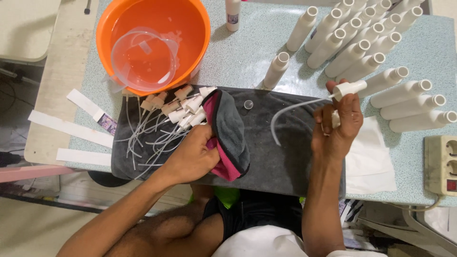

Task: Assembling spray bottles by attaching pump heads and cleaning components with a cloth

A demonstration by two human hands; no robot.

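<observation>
Fingers of the left hand (193,154) pinch a pink-and-grey cloth (228,135) on the dark mat (281,157). Right hand (338,128) clamps one white spray pump (349,88), nozzle pointing right, tube (290,112) curving left and downward. Beyond lies one orange basin (152,45).

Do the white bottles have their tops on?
No, they are open. The white bottles show bare round mouths, and the right hand holds a spray pump off them.
</observation>
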